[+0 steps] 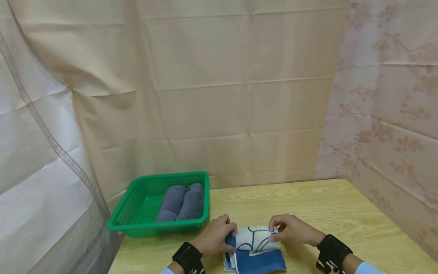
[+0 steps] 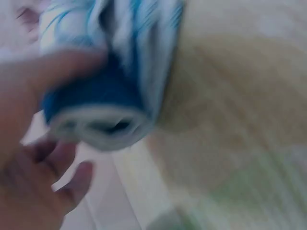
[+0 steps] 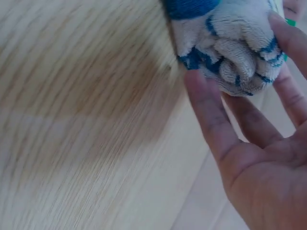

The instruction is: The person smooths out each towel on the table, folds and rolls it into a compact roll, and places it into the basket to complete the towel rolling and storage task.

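A blue and white towel [image 1: 260,262] lies near the front of the table, its far part rolled up and its near part flat. At the roll's left end, my left hand [image 1: 215,236] grips it, thumb on the near side and fingers beyond. My right hand [image 1: 295,229] holds the other end between thumb and fingers. In the left wrist view, the blurred towel roll [image 2: 100,91] shows a hollow spiral end under a digit. Bunched white layers of the towel [image 3: 235,52] show in the right wrist view, with fingertips right at them.
A green plastic basket [image 1: 137,227] stands at the table's back left, close to my left hand. Inside its right half lie two rolled grey towels [image 1: 189,203]. The wooden table [image 1: 328,213] ends at a beige curtain [image 1: 205,95] behind and a floral curtain [image 1: 393,133] at right.
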`<control>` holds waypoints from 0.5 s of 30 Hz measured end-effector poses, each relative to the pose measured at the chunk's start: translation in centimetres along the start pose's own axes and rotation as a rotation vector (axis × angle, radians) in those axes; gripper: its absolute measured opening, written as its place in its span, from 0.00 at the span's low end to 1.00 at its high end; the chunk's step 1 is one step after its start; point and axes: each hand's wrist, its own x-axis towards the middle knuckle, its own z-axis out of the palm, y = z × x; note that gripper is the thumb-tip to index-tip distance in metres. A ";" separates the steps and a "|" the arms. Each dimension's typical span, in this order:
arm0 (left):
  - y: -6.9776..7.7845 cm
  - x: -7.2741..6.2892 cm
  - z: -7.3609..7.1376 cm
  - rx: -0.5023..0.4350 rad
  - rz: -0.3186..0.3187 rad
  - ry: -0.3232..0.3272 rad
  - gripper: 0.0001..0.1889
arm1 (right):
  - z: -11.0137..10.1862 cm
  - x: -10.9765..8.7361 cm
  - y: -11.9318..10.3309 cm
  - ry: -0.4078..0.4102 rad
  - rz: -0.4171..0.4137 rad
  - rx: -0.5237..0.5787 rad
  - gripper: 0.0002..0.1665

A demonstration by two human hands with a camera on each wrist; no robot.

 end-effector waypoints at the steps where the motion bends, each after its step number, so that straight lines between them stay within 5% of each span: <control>1: -0.1 0.0 -0.3 -0.042 0.015 -0.019 0.12 | -0.1 0.0 0.0 -0.009 0.029 0.034 0.11; 5: -0.6 0.2 -0.6 -0.251 0.012 -0.032 0.11 | -0.5 0.0 0.2 -0.012 0.093 0.129 0.10; 11: -1.2 -0.4 0.8 -0.591 -0.274 0.010 0.14 | -0.3 0.2 0.9 -0.044 0.097 0.251 0.11; 15: -1.2 -0.7 1.0 -0.665 -0.367 -0.013 0.17 | -0.2 0.4 1.3 -0.074 0.149 0.352 0.15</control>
